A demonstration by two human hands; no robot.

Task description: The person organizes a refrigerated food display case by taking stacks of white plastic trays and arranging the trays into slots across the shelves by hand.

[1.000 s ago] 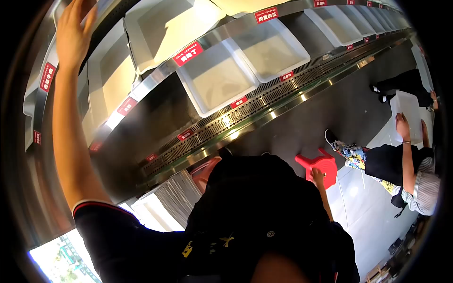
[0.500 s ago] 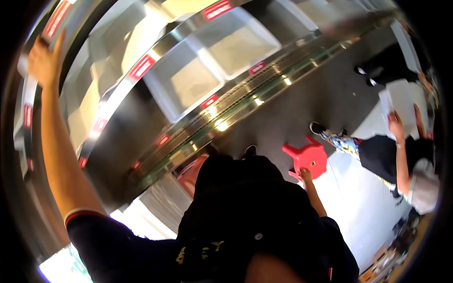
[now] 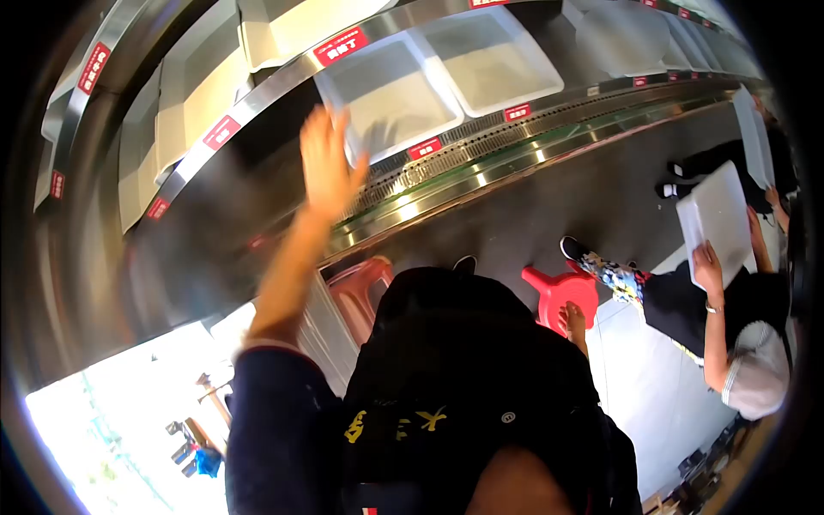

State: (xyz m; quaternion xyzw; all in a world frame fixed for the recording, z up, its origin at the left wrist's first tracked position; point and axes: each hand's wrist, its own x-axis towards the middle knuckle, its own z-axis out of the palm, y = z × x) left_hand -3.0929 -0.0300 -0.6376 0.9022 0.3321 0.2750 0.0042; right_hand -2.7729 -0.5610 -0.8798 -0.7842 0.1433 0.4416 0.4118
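Note:
My left hand reaches out over the lower deck of a metal display case, slightly blurred, its fingers spread and holding nothing. It overlaps the left edge of a white tray whose inside looks pale; whether it touches the tray I cannot tell. Another white tray sits right beside that one. Red labels are on the shelf edges, one label above the nearer tray and another label below it. My right hand hangs low at my side with loosely parted fingers, overlapping a red plastic stool in view.
Upper shelves hold beige bins. A perforated metal grille runs along the case's front. A pinkish plastic stool stands near my legs. At right, a person holds a white tray; another person beyond holds a pale panel.
My left hand has left the labelled shelf edge at upper left and swung right and down to the white trays. My right hand stays low by the red stool. The view has shifted.

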